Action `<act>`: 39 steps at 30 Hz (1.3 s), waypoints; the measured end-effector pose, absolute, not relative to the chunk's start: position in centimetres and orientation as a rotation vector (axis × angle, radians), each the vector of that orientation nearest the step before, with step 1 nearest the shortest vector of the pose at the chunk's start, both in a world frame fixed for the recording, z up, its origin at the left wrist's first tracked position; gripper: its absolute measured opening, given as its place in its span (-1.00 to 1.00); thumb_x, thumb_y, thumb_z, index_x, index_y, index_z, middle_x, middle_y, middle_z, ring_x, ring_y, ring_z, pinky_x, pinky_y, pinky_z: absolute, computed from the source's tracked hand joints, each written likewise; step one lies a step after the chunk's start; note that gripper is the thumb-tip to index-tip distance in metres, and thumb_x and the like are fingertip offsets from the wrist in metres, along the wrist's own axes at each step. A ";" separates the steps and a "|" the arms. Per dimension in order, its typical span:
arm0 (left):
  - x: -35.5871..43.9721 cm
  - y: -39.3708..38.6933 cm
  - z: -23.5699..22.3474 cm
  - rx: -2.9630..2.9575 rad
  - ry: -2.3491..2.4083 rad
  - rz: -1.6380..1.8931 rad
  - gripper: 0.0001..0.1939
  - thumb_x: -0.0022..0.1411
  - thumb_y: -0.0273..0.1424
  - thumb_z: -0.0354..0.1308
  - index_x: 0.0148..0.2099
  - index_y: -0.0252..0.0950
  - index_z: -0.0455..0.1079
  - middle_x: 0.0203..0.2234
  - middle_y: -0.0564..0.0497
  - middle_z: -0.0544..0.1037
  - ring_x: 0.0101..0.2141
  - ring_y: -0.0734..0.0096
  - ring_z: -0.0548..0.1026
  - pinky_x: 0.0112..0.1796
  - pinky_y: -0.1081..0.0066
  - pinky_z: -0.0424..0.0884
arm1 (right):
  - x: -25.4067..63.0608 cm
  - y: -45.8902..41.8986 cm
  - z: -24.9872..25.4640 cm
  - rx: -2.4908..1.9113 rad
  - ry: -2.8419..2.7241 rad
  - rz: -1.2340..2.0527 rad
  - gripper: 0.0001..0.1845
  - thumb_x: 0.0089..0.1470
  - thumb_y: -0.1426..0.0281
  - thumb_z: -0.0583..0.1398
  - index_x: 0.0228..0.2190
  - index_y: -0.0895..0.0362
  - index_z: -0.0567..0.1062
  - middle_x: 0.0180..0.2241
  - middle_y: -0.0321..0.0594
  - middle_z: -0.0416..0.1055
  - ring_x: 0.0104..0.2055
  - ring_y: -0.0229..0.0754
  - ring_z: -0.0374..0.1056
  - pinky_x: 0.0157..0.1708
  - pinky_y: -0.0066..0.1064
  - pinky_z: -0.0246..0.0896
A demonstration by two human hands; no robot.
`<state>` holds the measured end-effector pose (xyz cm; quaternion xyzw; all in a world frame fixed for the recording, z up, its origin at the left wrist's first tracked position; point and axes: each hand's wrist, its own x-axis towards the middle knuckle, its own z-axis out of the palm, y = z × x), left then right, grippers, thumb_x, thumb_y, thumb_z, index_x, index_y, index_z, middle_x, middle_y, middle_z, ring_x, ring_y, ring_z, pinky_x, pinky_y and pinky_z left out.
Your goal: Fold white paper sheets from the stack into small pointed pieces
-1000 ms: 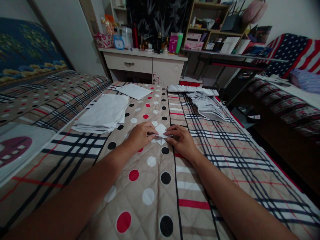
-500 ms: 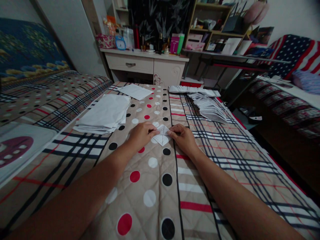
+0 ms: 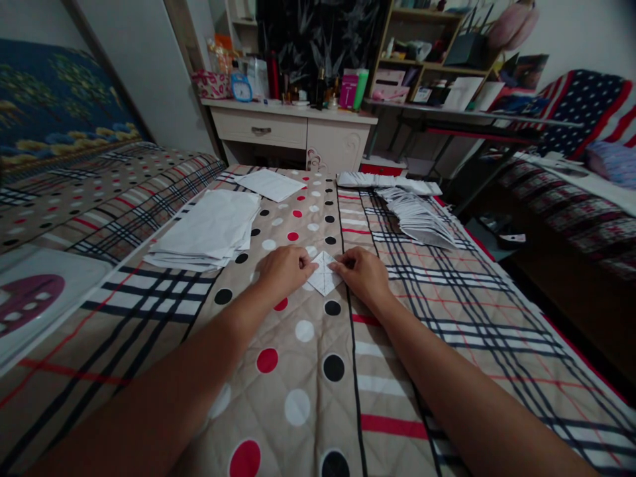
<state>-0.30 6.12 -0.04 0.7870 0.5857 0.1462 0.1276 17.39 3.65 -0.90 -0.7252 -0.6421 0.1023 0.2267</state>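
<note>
- Head view: left hand (image 3: 282, 270) has its fingers narrowed on the left corner of a folded paper (image 3: 324, 278).
- Right hand (image 3: 366, 273) pinches the opposite corner.
- The paper lies between the fingers, on the quilt (image 3: 305, 363).
- Beyond the fingers, leftward: a paper stack (image 3: 206, 228).

Folded piece (image 3: 325, 278): matt paper, creased. Bedspread (image 3: 278, 411): quilted cloth.

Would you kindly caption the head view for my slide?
Left hand and right hand hold creased paper on a patterned quilt.
</note>
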 end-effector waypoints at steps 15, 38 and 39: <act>0.1 6.6 -0.7 2.283 1.791 0.463 -0.76 0.17 -0.21 0.13 -0.43 -0.20 0.50 -0.47 -0.02 0.57 -0.44 0.30 0.46 -0.47 0.40 0.17 | 16.2 4.0 -0.3 -2.113 -1.771 0.216 -0.77 0.05 0.18 0.22 -0.47 0.07 0.55 -0.38 -0.18 0.55 -0.30 -0.08 0.46 -0.40 -0.38 0.13; -0.5 6.6 -1.2 2.292 1.763 0.518 -0.73 0.17 -0.20 0.14 -0.48 -0.24 0.44 -0.50 -0.01 0.55 -0.46 0.35 0.43 -0.46 0.40 0.18 | 16.2 3.9 -1.0 -2.090 -1.718 0.147 -0.73 0.03 0.12 0.25 -0.47 0.06 0.52 -0.39 -0.22 0.54 -0.31 -0.10 0.44 -0.42 -0.38 0.06; -0.5 6.6 -1.2 2.297 1.770 0.516 -0.73 0.18 -0.21 0.14 -0.48 -0.24 0.44 -0.50 -0.02 0.55 -0.46 0.34 0.43 -0.46 0.40 0.18 | 16.2 4.0 -1.0 -2.094 -1.720 0.144 -0.73 0.03 0.12 0.25 -0.48 0.06 0.52 -0.40 -0.22 0.54 -0.32 -0.09 0.44 -0.43 -0.38 0.05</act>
